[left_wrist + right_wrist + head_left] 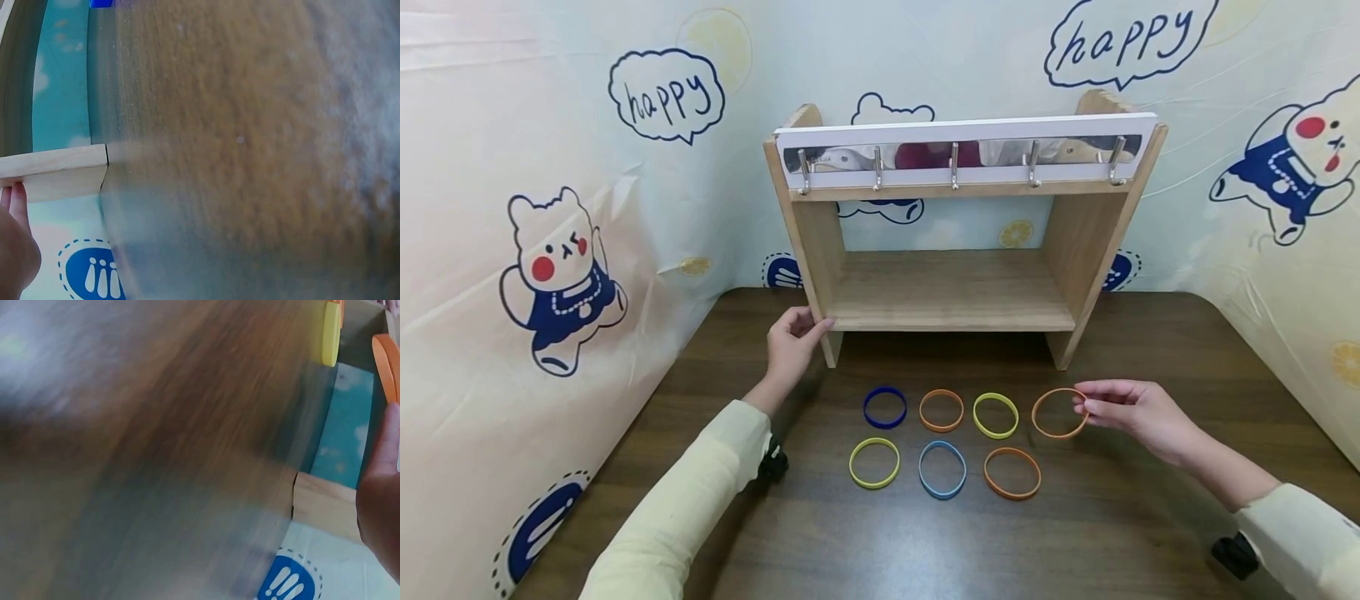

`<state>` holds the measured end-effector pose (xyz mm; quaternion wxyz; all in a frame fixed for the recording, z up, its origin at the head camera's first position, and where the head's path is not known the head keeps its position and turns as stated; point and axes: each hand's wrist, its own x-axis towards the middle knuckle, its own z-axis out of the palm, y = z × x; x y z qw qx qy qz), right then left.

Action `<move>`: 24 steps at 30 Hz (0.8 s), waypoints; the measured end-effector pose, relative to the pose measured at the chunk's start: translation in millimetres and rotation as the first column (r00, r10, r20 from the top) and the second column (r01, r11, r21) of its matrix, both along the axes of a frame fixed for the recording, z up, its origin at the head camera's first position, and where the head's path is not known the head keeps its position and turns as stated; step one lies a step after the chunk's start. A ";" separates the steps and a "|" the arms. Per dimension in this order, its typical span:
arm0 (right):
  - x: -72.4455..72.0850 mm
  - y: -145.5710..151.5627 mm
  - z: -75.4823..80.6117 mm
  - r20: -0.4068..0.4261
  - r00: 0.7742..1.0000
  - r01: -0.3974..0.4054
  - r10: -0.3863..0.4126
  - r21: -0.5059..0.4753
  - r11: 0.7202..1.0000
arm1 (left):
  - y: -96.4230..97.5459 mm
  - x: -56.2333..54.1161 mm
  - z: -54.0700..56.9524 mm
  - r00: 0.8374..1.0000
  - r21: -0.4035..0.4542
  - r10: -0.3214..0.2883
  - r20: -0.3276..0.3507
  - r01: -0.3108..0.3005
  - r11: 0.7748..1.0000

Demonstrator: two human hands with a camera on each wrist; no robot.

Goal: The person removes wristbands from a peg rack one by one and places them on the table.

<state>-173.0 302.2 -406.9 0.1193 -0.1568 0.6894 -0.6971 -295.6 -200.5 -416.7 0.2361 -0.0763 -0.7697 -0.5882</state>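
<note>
My right hand [1138, 410] pinches an orange silicone wristband [1040, 401] between thumb and fingers, at the right end of the back row. In the right wrist view the held wristband [383, 359] rises from the fingertips. My left hand [792, 343] holds the lower left side panel of a wooden rack [951, 287], its thumb at the panel's front edge. The left wrist view shows fingers [19, 206] against the panel's outer face. Before the rack lie wristbands: dark blue [885, 423], orange [942, 428], yellow [996, 434], another yellow [875, 485], light blue [942, 496] and another orange [1013, 497].
Several metal hooks [954, 167] line the white-framed bar [966, 129] across the rack's top front. The rack stands at the back of a dark wooden table [820, 533]. A printed cloth [700, 192] hangs behind and along both sides.
</note>
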 end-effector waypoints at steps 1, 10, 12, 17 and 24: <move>0.0 1.7 -1.3 -0.002 1.000 -0.011 0.011 0.005 1.000 | 0.0 0.0 0.0 1.000 0.000 0.000 0.001 0.000 1.000; 0.5 17.2 -10.4 0.052 0.989 -0.140 0.139 0.001 0.990 | 1.7 5.0 6.1 1.000 -0.014 -0.010 0.013 0.011 1.000; 1.6 18.6 -11.6 0.068 0.986 -0.153 0.152 0.002 0.988 | 5.5 13.4 15.1 1.000 -0.024 -0.010 0.008 0.010 1.000; 4.6 22.0 -13.7 0.091 0.982 -0.170 0.168 0.020 0.985 | 11.6 28.2 32.4 1.000 -0.041 -0.017 0.002 0.017 0.999; 7.6 29.2 -18.6 0.131 0.966 -0.228 0.223 0.023 0.973 | 11.5 27.5 31.4 1.000 -0.033 -0.024 0.009 0.024 0.999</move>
